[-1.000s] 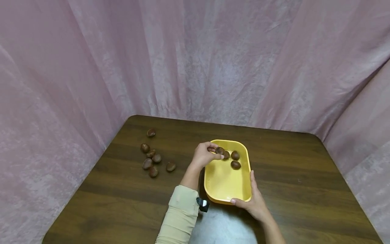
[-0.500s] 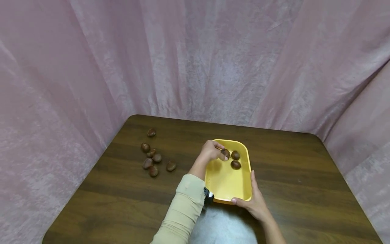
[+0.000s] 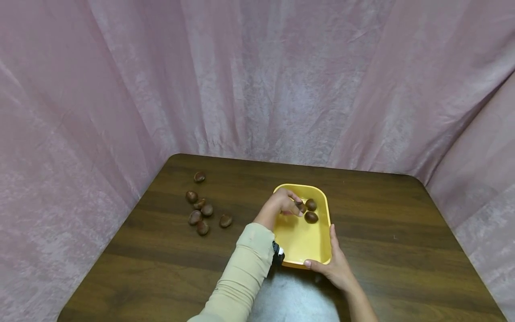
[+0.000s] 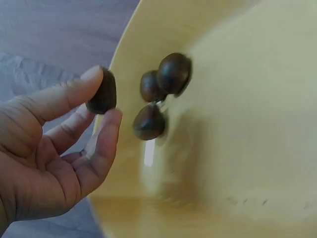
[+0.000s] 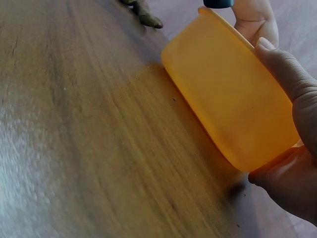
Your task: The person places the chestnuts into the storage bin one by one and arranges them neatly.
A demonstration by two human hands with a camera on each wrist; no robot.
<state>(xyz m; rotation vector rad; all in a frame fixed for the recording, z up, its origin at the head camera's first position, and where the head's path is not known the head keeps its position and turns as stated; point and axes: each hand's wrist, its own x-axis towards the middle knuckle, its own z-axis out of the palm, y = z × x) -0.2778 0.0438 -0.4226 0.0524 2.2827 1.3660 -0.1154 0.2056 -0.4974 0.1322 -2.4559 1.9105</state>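
Note:
My left hand (image 3: pixel 282 204) reaches over the far left part of a yellow plastic tub (image 3: pixel 297 241). In the left wrist view it pinches a brown chestnut (image 4: pixel 104 92) between thumb and fingertips, above the tub's rim. Three other chestnuts lie close together on the tub's floor, among them a near one (image 3: pixel 311 217) and a far one (image 3: pixel 311 205). My right hand (image 3: pixel 338 266) grips the tub's near right corner, thumb over the near rim and fingers along the right side. The right wrist view shows its thumb (image 5: pixel 287 74) against the tub wall.
Several loose chestnuts (image 3: pixel 195 217) lie on the left of the dark wooden table (image 3: pixel 382 241), one (image 3: pixel 225 220) closer to the tub. A small black device (image 3: pixel 277 255) is strapped at the left wrist. Pink curtains (image 3: pixel 281 89) hang behind the table.
My left hand has moved rightward and deeper over the tub with the chestnut. The right hand and the tub have stayed in place.

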